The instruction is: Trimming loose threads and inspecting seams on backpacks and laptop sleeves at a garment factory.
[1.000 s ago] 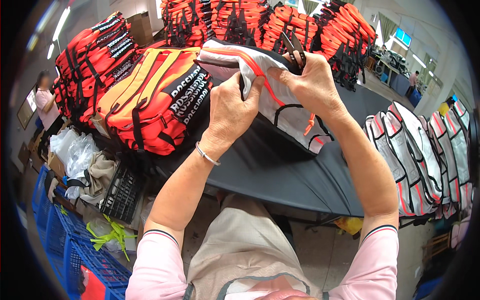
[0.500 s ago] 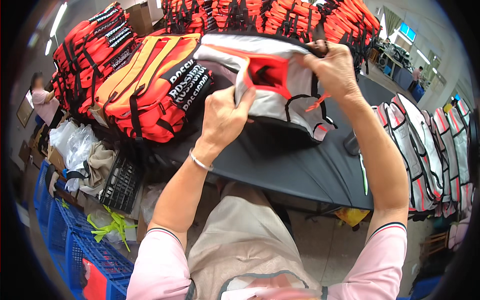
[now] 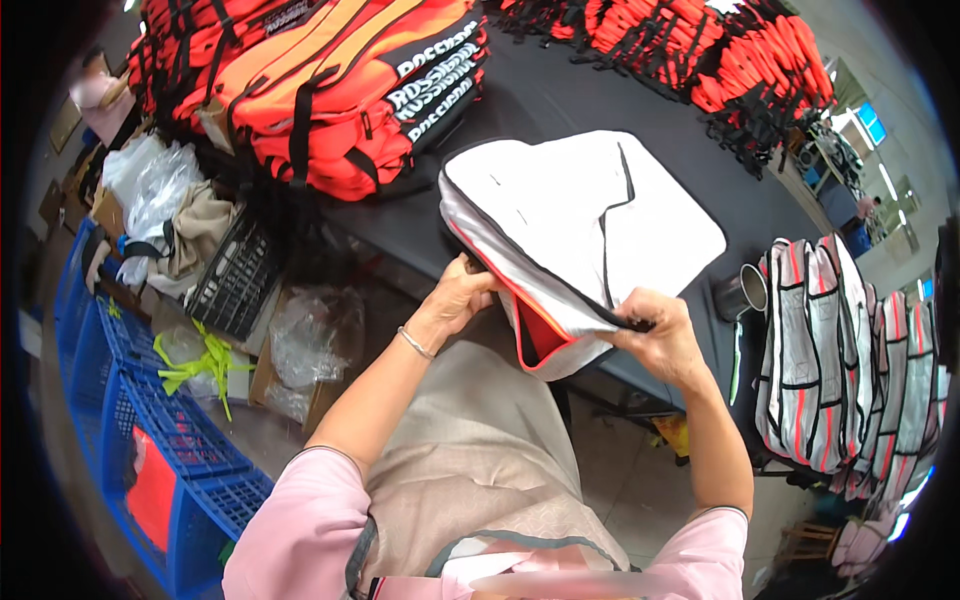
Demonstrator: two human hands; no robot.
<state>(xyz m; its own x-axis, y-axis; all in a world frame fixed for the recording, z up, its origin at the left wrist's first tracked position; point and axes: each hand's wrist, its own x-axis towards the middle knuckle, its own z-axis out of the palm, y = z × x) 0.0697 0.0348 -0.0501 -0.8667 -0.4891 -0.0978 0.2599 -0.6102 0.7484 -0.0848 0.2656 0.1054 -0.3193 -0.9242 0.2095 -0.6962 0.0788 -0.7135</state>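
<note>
Dark cloth [image 3: 580, 95] covers the table, where orange bags [image 3: 365, 120] lie stacked with large white lettering [image 3: 437, 85] on their dark end panels, and a metal cup [image 3: 738, 292] sits just right of the white bag [image 3: 560, 215] held at the near edge. With thumb and fingers, the left hand [image 3: 457, 300] pinches the bag's rim beside its orange zip [image 3: 520, 297] and the right hand [image 3: 657, 338] its black-trimmed corner, the gap baring red lining [image 3: 541, 336]. Lower left, a box [image 3: 262, 372] holds clear plastic [image 3: 312, 335], and a blue crate [image 3: 185, 525] has something red [image 3: 152, 490] inside.
</note>
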